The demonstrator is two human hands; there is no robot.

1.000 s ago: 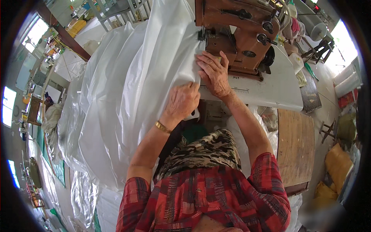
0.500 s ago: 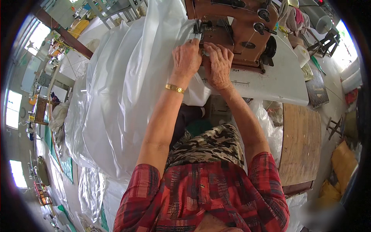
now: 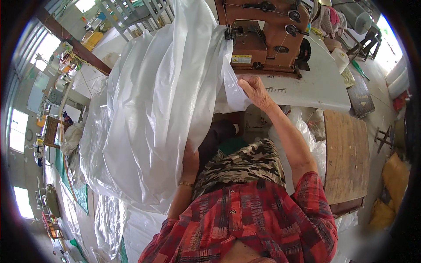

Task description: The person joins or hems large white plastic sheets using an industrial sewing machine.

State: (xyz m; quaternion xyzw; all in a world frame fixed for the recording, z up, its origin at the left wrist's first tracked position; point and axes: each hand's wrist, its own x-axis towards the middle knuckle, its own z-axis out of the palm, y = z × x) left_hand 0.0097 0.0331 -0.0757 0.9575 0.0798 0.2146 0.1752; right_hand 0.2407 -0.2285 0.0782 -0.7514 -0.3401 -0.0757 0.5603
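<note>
A large translucent white plastic sheet (image 3: 149, 118) hangs in long folds on my left, and its upper edge runs to the needle area of a brown sewing machine (image 3: 276, 41). My right hand (image 3: 255, 91) is closed at the sheet's right corner, just in front of the machine, with thumb and curled fingers pinching the edge. Low down by my lap, my left hand (image 3: 190, 161) reaches in against the underside of the sheet. The folds hide its fingers. Above that wrist is a gold-coloured band (image 3: 186, 183).
The machine stands on a pale worktable (image 3: 322, 90) with a printed scale. To my right is a wooden board (image 3: 346, 155), with clear plastic bundled beside it. A grey metal rack (image 3: 133, 17) stands beyond the sheet, and a brown post (image 3: 74, 44) rises at the upper left.
Both hands have left the needle area. My left hand has dropped to the sheet near my lap; my right has drawn back toward me to the sheet's corner.
</note>
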